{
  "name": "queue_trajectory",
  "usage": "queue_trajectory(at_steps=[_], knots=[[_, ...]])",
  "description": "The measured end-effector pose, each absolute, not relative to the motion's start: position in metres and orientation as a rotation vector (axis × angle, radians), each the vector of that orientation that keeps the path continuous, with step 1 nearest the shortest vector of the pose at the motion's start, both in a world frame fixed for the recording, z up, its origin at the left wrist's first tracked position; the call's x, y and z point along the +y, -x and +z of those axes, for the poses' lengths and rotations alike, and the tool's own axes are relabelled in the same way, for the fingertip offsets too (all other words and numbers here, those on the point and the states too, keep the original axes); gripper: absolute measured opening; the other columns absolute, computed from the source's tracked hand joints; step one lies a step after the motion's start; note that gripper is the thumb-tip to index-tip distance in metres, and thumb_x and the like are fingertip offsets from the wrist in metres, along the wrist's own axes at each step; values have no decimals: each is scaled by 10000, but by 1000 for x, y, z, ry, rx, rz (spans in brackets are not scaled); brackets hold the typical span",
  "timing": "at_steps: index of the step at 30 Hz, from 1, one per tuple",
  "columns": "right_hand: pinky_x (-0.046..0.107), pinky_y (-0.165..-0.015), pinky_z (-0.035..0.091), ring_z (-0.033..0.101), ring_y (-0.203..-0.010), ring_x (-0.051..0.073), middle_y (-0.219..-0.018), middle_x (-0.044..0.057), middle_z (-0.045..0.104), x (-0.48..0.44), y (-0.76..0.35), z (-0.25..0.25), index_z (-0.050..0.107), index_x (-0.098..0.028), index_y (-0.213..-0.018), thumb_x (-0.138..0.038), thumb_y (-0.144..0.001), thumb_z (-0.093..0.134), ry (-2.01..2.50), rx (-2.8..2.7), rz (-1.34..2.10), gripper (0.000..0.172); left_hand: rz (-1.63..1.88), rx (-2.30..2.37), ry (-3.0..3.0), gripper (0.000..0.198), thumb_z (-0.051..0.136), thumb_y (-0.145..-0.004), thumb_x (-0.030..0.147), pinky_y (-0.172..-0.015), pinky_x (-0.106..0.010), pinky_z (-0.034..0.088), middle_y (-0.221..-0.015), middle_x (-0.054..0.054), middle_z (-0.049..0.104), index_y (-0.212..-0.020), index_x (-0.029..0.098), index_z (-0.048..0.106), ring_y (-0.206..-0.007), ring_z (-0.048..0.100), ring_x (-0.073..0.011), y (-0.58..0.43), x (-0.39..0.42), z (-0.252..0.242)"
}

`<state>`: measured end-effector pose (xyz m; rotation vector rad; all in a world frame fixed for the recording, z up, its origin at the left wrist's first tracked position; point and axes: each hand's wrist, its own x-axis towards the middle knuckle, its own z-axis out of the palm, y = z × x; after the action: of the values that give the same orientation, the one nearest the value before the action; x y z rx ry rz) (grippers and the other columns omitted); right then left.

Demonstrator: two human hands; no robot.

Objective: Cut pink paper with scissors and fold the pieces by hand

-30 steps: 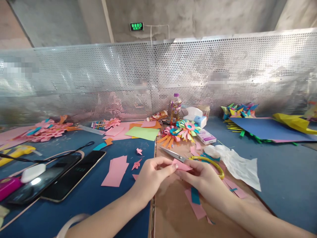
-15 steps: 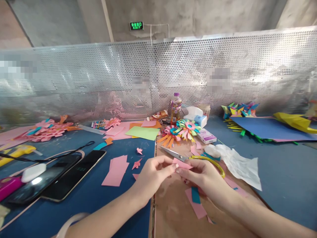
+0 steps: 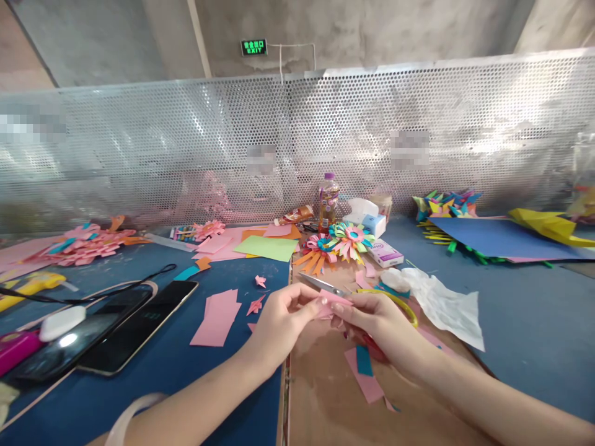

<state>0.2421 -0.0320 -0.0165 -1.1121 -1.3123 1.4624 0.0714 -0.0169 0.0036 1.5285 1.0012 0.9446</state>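
Note:
Between my two hands is a small piece of pink paper (image 3: 329, 302), pinched from both sides and partly covered by the fingers. My left hand (image 3: 290, 319) grips its left part with thumb and fingers. On the right part, my right hand (image 3: 372, 316) presses its thumb and fingertips together. Just beyond the hands lie scissors (image 3: 328, 286) with yellow handles, partly behind my right hand. Left of my left hand are two small folded pink paper pieces (image 3: 255, 306) and some pink paper rectangles (image 3: 216, 319). Below my right hand rest a pink strip and a blue paper piece (image 3: 364, 360).
Paper flowers (image 3: 352, 240), a drink bottle (image 3: 328, 204) and a small box (image 3: 385, 253) stand behind the scissors. Crumpled white tissue (image 3: 441, 306) lies on the right. Phones (image 3: 139, 328) and a yellow glue gun (image 3: 35, 288) are at left. A perforated metal panel (image 3: 186, 155) closes the back.
The pink paper has been turned and bent between my fingers, and more of it shows below the fingertips. The view has shifted slightly; the things on the table have stayed in place.

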Motion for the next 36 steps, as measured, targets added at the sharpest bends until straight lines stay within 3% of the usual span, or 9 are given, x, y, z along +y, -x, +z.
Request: queue_trajectory(at_steps=[5,10,15,20,26,32,36], knots=[[208,-385,153,260,-398,37,-452,-56,372,-35,-239,-13,605,-133,-654,-488,-666,658,1187,-1192,1452,360,978,1022,-1529,219,577,-768,353,-775,-292,456,-867,-57,677,-848,166,658,-857,613,-200,-73,-19,6],[206,-399,148,275,-411,32,-482,-50,419,-34,-236,-16,603,-133,-683,-446,-602,723,1160,-1082,1434,345,972,1047,-1536,214,575,-766,363,-776,-277,431,-885,-43,678,-842,182,661,-866,603,-191,-73,-19,5],[212,-406,158,299,-426,42,-519,-37,437,-33,-239,-23,595,-132,-710,-449,-670,674,1078,-1050,1455,329,949,1054,-1505,203,582,-754,348,-727,-261,417,-846,-34,670,-841,181,657,-822,586,-179,-73,-18,3],[222,-411,170,311,-424,55,-509,-24,438,-33,-244,-26,529,-139,-626,-488,-735,594,1049,-1080,1472,372,953,1107,-1500,199,605,-730,361,-649,-233,381,-652,4,605,-731,164,634,-668,537,-137,-73,-19,6],[225,-437,228,330,-444,66,-496,-21,429,-34,-245,-17,482,-148,-569,-512,-743,569,1074,-1206,1375,412,866,1036,-1460,158,613,-713,318,-592,-224,370,-660,5,600,-732,161,617,-626,524,-124,-72,-16,5],[209,-418,234,304,-424,57,-479,-57,370,-34,-242,-14,517,-162,-652,-527,-744,552,1137,-1294,1341,377,917,1032,-1440,171,623,-713,330,-695,-241,395,-768,-14,646,-762,167,647,-741,557,-144,-71,-16,3],[201,-445,264,363,-490,66,-562,-35,437,-35,-239,-21,578,-152,-719,-492,-717,601,1202,-1441,1205,341,920,1021,-1437,196,630,-706,340,-689,-244,395,-743,-24,645,-770,162,680,-749,552,-155,-71,-18,3]])
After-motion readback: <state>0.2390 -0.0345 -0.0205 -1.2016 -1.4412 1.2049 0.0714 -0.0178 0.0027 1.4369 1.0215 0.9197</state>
